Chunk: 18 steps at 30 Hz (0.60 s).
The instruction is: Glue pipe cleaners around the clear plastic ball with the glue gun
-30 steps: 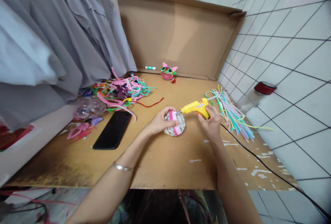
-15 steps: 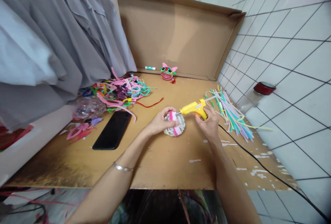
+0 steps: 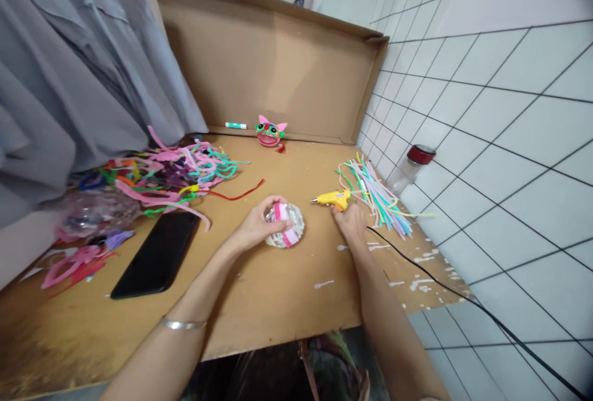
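My left hand grips a small round craft piece by its left side, just over the table. Pink and white strips cross its whitish, shiny, wrinkled body. In my right hand is a yellow hot glue gun, held by the handle. Its metal nozzle points left, toward the round piece but apart from it. A clear glue stick seems to come out of the back of the gun. My right fingers are partly hidden behind the hand.
Pipe cleaners lie at the right, a tangled colourful heap at the left. A black phone rests nearer me. By the cardboard wall stand a lion-like figure and a glue stick tube. A black cord trails right; a red-lidded jar stands by the tiles.
The glue gun's nozzle has left the round piece and moved away to the right. My left hand keeps its hold on the piece. The whole view has turned rightward.
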Motion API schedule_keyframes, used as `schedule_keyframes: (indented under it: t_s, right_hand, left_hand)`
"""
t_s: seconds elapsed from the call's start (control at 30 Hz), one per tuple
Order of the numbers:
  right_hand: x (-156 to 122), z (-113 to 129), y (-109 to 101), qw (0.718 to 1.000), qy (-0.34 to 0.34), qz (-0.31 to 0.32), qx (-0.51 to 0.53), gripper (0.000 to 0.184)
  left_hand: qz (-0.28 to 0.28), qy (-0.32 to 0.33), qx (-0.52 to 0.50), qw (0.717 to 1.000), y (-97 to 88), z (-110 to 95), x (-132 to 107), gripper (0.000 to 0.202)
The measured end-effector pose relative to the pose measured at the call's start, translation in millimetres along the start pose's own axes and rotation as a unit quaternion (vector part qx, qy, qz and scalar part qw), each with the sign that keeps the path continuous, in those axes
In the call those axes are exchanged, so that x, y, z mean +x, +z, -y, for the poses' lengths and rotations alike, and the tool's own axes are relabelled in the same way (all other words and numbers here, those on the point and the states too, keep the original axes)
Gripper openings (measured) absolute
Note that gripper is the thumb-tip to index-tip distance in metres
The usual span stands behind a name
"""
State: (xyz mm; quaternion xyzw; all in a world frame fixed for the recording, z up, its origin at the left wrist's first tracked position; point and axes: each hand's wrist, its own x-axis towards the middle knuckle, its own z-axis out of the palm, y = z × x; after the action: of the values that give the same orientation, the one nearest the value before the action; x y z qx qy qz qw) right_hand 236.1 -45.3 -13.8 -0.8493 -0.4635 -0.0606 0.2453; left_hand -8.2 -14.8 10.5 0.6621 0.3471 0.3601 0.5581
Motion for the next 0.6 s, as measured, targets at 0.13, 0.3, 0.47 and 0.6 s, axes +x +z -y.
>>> schedule_keyframes:
  t_s: [0.13,0.3,0.47,0.6]
  right_hand:
    - [0,-5,5,0.999,-0.028,-0.011,-0.017,0.044]
    - [-1,-4,4,0.996,-0.034,-0.054,-0.066,0.035]
    - [26,-3,-5,0.994,0.002,-0.041,-0.097,0.034]
    - [62,-17,-13,0.989,0.07,-0.039,-0.127,0.037]
  left_hand:
    - [0.001,-0.006,-0.01,1.0,1.1,-1,0,0.056]
    - [0.001,0.002,0.004,1.0,1.0,1,0,0.056]
    - [0.005,0.006,0.025,1.0,3.4,-1,-1,0.056]
    - [0.006,0.007,0.038,0.999,6.3,-1,-1,0.055]
